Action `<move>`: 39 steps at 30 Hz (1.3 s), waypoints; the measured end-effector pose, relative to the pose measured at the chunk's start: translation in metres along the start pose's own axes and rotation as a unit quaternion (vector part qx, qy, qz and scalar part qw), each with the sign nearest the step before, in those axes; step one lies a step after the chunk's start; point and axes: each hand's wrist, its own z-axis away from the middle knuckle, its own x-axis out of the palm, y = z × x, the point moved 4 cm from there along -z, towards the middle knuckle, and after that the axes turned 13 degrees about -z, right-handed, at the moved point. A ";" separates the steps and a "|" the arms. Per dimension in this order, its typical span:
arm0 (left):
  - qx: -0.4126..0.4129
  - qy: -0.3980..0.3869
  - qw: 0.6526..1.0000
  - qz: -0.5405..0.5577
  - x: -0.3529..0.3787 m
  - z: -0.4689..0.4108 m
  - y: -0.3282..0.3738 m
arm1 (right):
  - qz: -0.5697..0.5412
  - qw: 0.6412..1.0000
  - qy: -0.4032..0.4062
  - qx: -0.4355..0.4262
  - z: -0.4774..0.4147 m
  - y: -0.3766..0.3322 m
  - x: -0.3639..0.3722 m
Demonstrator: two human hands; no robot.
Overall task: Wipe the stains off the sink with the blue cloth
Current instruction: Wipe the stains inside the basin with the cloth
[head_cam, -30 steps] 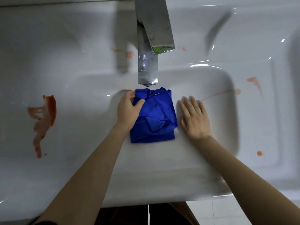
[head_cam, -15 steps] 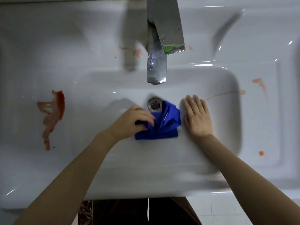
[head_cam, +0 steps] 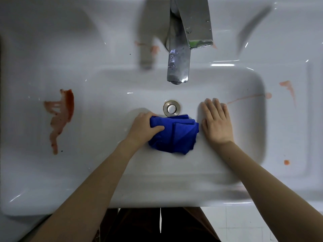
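Clamped the left hand (head_cam: 145,126) on the blue cloth (head_cam: 176,135), thumb across the top, fingers curled round its left edge. Found the cloth bunched in loose folds on the near floor of the sink (head_cam: 157,186), right up against the near side of the drain (head_cam: 171,108) and touching none of the marks. Rested the right hand (head_cam: 216,124) flat on the sink floor beside the cloth's right edge, fingers straight and close together, gripping nothing; could not tell whether touching the cloth or only just beside it.

Judged the job barely started: cloth taken up, yet no stain under it and none plainly wiped away. Reckoned every mark left to do.

Counted, from the front rim backward: one cloth, two hands. Then one small orange spot (head_cam: 286,162) on the right deck, nearest the front. Next one large red smear (head_cam: 61,117) on the left deck, well apart from the cloth. Beyond the hands, one drain. Past that, one thin pink streak (head_cam: 244,98) up the sink's right wall, ending in a blob at the rim, and one pale smear (head_cam: 288,87) on the right deck just behind. Farther on, one faucet (head_cam: 180,67). Farthest, one faint pink smudge (head_cam: 154,49) left of the spout and one tiny fleck (head_cam: 214,47) to its right. Made six marks in all, perhaps more; too faint at the back to say.
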 end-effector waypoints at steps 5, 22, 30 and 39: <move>0.031 0.105 0.988 0.106 -0.011 -0.005 0.014 | -0.005 1.000 0.012 0.003 0.001 0.001 0.002; 0.120 0.251 0.953 -0.121 -0.015 -0.018 0.027 | -0.006 0.998 0.047 -0.034 0.000 0.000 0.000; 0.142 0.241 0.958 -0.059 0.001 -0.014 0.034 | -0.041 0.997 0.063 -0.025 0.000 0.001 -0.004; 0.086 0.249 0.939 -0.220 -0.047 0.022 -0.039 | -0.202 0.975 0.006 -0.094 -0.051 -0.074 -0.038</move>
